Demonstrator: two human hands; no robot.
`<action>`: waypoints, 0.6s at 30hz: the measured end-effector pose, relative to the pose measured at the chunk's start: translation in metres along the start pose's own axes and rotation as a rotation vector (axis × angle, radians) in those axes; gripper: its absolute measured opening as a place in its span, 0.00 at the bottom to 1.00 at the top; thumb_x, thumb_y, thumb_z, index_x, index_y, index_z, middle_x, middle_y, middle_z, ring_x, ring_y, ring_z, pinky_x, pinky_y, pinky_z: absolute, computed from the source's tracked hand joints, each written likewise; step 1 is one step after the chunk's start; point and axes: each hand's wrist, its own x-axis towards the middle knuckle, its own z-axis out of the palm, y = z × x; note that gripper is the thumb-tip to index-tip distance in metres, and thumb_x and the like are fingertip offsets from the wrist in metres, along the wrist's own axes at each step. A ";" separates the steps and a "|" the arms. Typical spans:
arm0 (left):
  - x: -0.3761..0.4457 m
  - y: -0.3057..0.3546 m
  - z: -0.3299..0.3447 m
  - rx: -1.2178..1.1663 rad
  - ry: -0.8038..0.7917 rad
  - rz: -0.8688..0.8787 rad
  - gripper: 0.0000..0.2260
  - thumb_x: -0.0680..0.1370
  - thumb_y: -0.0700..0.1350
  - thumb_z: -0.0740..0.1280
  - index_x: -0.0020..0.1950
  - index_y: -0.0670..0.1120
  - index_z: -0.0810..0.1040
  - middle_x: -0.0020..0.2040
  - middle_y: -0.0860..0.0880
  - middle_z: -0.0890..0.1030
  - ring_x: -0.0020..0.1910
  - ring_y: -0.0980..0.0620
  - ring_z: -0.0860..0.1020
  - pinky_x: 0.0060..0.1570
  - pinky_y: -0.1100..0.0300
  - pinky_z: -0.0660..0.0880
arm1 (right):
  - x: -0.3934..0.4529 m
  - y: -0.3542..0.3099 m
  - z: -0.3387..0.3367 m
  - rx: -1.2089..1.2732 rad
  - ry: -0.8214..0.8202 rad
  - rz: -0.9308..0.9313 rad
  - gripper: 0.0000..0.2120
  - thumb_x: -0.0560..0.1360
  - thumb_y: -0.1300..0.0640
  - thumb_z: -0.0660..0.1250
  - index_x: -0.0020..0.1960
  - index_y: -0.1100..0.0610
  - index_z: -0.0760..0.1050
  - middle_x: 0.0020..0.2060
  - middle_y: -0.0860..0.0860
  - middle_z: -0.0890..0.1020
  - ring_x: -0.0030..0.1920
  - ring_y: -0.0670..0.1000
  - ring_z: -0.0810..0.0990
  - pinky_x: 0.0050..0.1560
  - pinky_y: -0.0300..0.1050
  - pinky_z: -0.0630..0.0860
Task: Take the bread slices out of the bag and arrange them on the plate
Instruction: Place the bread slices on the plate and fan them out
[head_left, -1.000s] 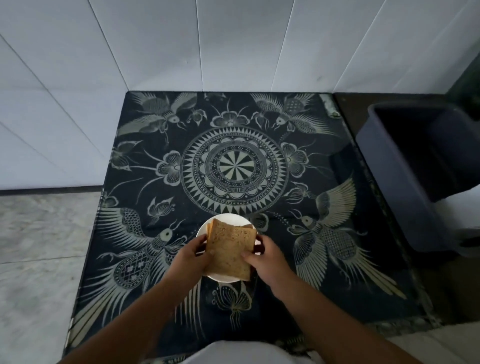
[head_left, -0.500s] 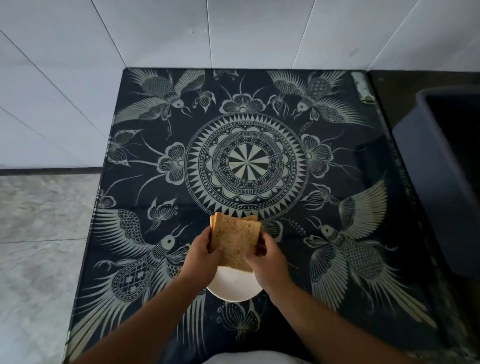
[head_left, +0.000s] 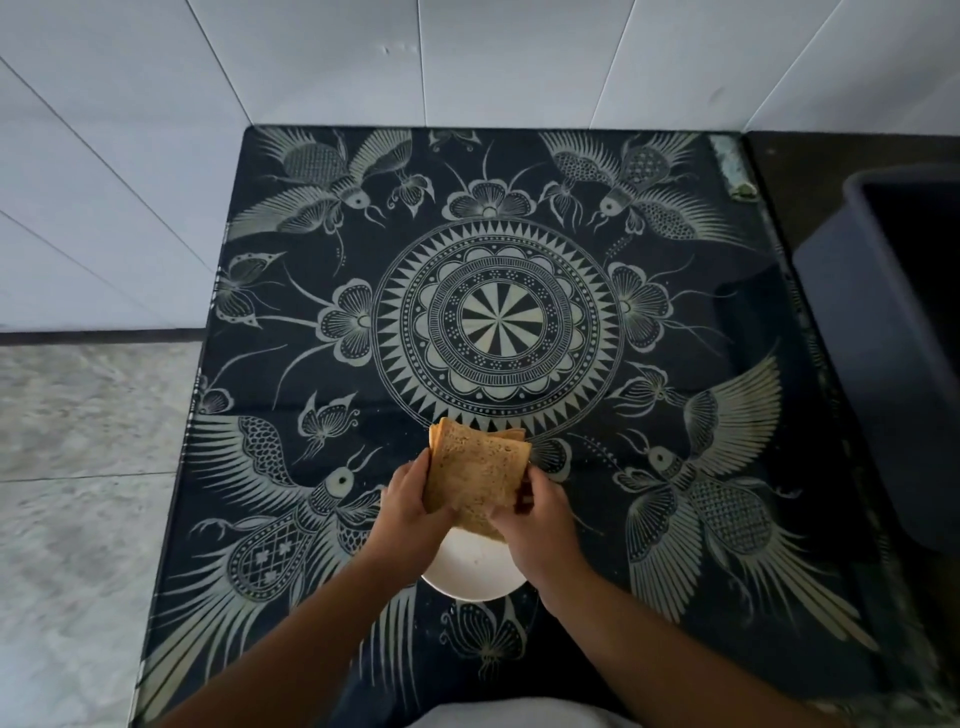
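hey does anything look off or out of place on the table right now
Nothing spilled or damaged. The bread slices are a bunched, uneven stack gripped between the left hand and right hand above the white plate, not laid out. No bread bag is in view.

Dim, soft light, faint glare on tabletop (head_left: 743, 312), wide-angle bending at edges

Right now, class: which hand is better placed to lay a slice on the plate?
Probably the right hand: it grips the slices' lower corner directly over the plate. The left hand steadies the other edge.
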 end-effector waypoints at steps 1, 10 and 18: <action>-0.001 0.000 0.000 -0.012 -0.003 -0.005 0.32 0.72 0.41 0.69 0.73 0.54 0.61 0.56 0.56 0.69 0.56 0.54 0.71 0.51 0.57 0.72 | -0.001 0.000 0.000 0.004 -0.003 -0.001 0.31 0.70 0.57 0.74 0.71 0.51 0.67 0.61 0.51 0.69 0.58 0.51 0.75 0.59 0.55 0.78; -0.022 -0.009 0.005 -0.053 -0.066 -0.030 0.35 0.74 0.43 0.71 0.76 0.55 0.57 0.61 0.49 0.66 0.59 0.50 0.71 0.51 0.55 0.75 | -0.010 0.005 -0.009 -0.023 -0.006 -0.068 0.24 0.70 0.57 0.72 0.65 0.51 0.72 0.56 0.50 0.72 0.49 0.43 0.76 0.47 0.43 0.79; -0.024 -0.007 0.007 0.010 -0.107 -0.054 0.41 0.74 0.45 0.71 0.78 0.50 0.48 0.68 0.46 0.60 0.64 0.47 0.65 0.63 0.50 0.69 | -0.014 0.008 -0.011 -0.038 -0.034 -0.078 0.22 0.70 0.56 0.72 0.64 0.52 0.73 0.57 0.53 0.73 0.50 0.43 0.76 0.44 0.37 0.76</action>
